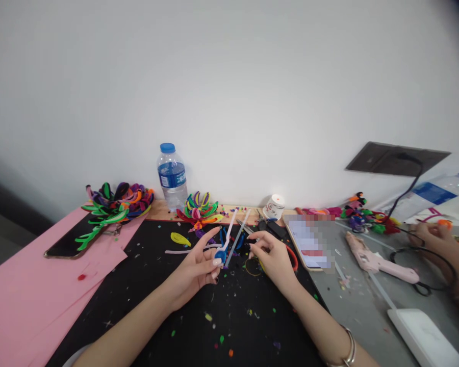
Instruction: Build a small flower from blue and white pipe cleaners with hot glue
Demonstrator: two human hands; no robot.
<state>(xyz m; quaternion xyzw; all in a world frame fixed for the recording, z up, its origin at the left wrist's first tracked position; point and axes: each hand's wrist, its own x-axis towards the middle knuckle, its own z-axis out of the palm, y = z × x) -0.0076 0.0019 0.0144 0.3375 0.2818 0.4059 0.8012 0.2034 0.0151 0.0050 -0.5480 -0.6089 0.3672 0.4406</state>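
My left hand (199, 265) pinches a small blue piece (221, 256) between thumb and fingers over the black mat (199, 326). A pale bent strip (229, 229) rises from the blue piece. To its right, my right hand (270, 255) is closed near the mat, thumb and index fingertip together; what they hold, if anything, is too small to make out. Two clear sticks, one of them the clear stick (239, 237), and some blue loops lie between and behind the hands. A yellow loop (180, 239) and a lilac stem (178, 251) are left of my left hand.
Colourful fuzzy-stem bundles (118, 204), a water bottle (172, 178) and a paper cup (274, 207) stand along the wall. A phone (308, 242), a pink glue gun (378, 262) with a black cable and a white box (424, 334) lie right, near another person's hand (436, 244).
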